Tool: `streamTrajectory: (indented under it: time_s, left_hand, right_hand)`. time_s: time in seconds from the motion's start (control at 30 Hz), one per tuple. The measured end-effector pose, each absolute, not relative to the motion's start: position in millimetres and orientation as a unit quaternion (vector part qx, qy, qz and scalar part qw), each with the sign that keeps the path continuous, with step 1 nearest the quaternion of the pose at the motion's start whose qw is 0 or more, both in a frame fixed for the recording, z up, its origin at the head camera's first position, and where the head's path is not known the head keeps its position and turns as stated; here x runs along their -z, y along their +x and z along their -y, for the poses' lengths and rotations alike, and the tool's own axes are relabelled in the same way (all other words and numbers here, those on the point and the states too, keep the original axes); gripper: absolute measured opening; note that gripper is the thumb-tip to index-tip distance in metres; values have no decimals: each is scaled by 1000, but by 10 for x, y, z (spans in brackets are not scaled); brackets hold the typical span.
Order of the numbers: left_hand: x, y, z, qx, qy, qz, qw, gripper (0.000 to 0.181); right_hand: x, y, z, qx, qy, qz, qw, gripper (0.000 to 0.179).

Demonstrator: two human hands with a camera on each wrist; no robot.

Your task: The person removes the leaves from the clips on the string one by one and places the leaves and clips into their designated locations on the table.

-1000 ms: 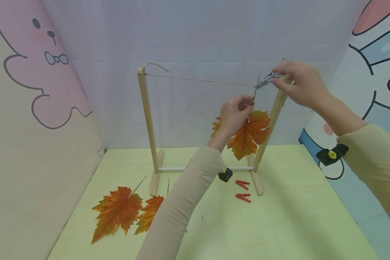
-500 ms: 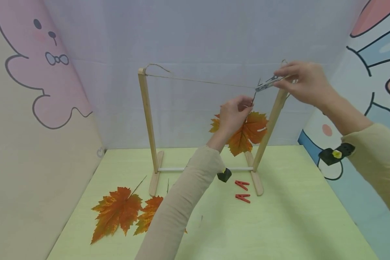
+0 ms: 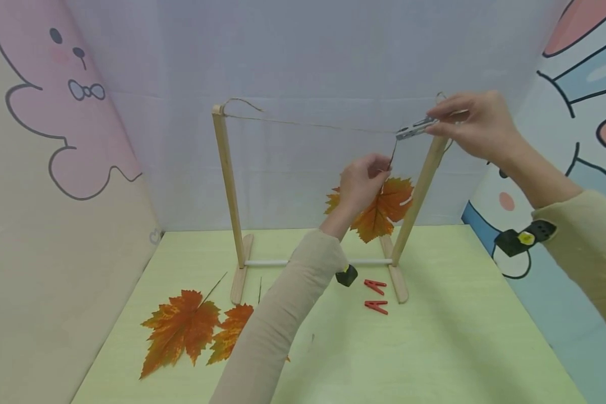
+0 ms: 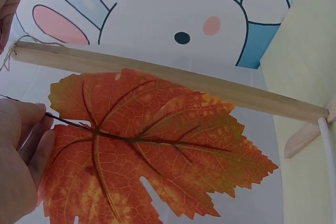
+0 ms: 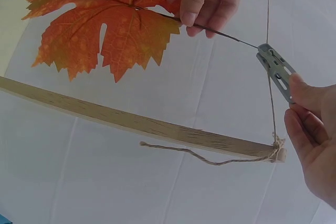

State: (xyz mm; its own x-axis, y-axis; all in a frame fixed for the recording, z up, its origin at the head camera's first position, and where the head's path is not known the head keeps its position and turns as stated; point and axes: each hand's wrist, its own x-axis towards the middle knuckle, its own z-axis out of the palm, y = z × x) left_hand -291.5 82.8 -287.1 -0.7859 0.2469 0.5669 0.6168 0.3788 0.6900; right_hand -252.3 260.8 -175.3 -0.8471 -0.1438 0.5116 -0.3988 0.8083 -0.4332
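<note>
My left hand (image 3: 362, 182) pinches the dark stem of an orange maple leaf (image 4: 152, 145), whose blade hangs below the fingers near the right post. In my right hand (image 3: 477, 126) is a grey clothespin (image 5: 275, 69), pinched at its handle end between thumb and fingers. The clothespin's tip sits at the string (image 5: 272, 108), and the tip of the leaf stem meets it there, as the right wrist view shows. That string runs between the tops of two wooden posts and is knotted at the right post (image 5: 157, 127).
Two red clothespins (image 3: 376, 287) lie on the pale green table (image 3: 459, 314) by the frame's right foot (image 3: 399, 285). More maple leaves (image 3: 184, 328) lie at the left, one partly behind my left sleeve. A white bar (image 3: 267, 262) joins the posts low down.
The stem tip that stuck up above the clothespin has dropped to it as my left hand moved slightly down. My right hand has shifted a little right, still holding the clothespin at the string.
</note>
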Motion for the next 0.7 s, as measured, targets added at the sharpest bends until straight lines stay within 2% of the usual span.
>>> streamTrajectory:
  time_s: [0.37, 0.7]
  left_hand:
    - [2998, -2934, -727, 482, -259, 814, 193, 15]
    - [3098, -2943, -636, 485, -247, 818, 187, 19]
  right_hand:
    - [1701, -2502, -2603, -276, 159, 899, 300, 24]
    - [1709, -2472, -2543, -255, 168, 895, 325, 21]
